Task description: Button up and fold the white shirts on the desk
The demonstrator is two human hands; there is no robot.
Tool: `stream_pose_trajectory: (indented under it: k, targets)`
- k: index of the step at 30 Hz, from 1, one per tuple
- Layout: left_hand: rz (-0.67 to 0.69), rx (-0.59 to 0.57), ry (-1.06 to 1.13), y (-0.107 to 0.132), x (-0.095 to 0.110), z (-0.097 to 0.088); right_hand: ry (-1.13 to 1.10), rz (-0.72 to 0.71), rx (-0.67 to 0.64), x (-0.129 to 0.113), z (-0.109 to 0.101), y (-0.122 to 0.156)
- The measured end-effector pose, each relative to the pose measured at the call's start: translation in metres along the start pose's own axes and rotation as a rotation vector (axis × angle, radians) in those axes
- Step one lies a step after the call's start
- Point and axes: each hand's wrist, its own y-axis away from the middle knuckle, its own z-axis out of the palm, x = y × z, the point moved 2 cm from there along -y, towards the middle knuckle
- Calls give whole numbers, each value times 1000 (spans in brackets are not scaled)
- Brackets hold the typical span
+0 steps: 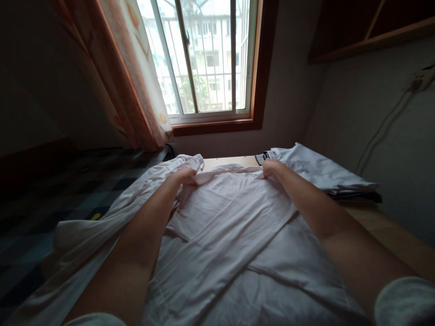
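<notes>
A white shirt (217,217) lies spread in front of me, with long folded strips, apparently sleeves, running diagonally across it. My left hand (188,175) is closed on its far edge at the left. At the far right corner, my right hand (271,168) pinches the same edge, which stretches between both hands. Some fingertips are hidden by the cloth and by the hands themselves. Beside my left arm hangs more crumpled white cloth (136,194); whether it belongs to the same shirt I cannot tell.
Folded white clothes (316,170) lie right of my right hand on a light wooden table (390,222). A dark checkered bedspread (30,213) extends on the left. Ahead are a barred window (207,59) and an orange curtain (118,77). A cord (380,127) hangs on the right wall.
</notes>
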Motion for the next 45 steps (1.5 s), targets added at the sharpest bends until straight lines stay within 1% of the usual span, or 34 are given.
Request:
stream_pose_trajectory:
  k: [3,6,11,14,16,19,22,24,27,29,31,32,33,35,37,39,41,42,44,45]
  targets:
    - [33,58,-10,6,2,-3,17,27,-71,-1,-3,-6]
    - [44,122,-26,16,5,-9,-17,0,-142,-2,-4,-8]
    - [42,149,-33,36,10,-22,-73,-23,-180,-2,-3,-3]
    - [81,197,-32,48,12,-30,-101,-45,-179,-4,-3,1]
    - [121,250,-29,54,13,-34,-96,-50,-153,-7,-3,5]
    - [138,310,-19,63,14,-37,-72,-60,-101,-11,-7,11]
    - [117,317,-33,75,17,-38,-76,-81,-65,-9,-14,22]
    - [108,295,-69,85,19,-39,-107,-103,-42,-2,-19,33]
    - [111,252,-128,97,24,-45,-279,-141,-2,10,-32,52]
    - [90,247,-153,98,26,-55,-435,-131,-32,17,-44,61]
    - [46,265,-166,94,26,-72,-540,-92,-46,19,-61,64]
    - [15,286,-170,91,25,-82,-571,-75,-19,19,-71,63]
    - [-19,314,-171,87,23,-94,-598,-64,44,17,-82,62]
    - [-97,393,-159,81,18,-120,-642,-73,234,13,-106,61]
    - [-161,496,-131,78,9,-145,-677,-105,444,9,-130,61]
    - [-205,612,-82,78,0,-164,-718,-149,604,5,-149,62]
    - [-236,735,-29,82,-9,-174,-753,-179,699,4,-160,63]
    - [-244,790,-8,84,-12,-176,-753,-185,739,4,-163,63]
    - [-244,873,19,91,-14,-174,-703,-182,828,6,-163,67]
    - [-243,892,24,94,-13,-170,-661,-180,867,6,-161,70]
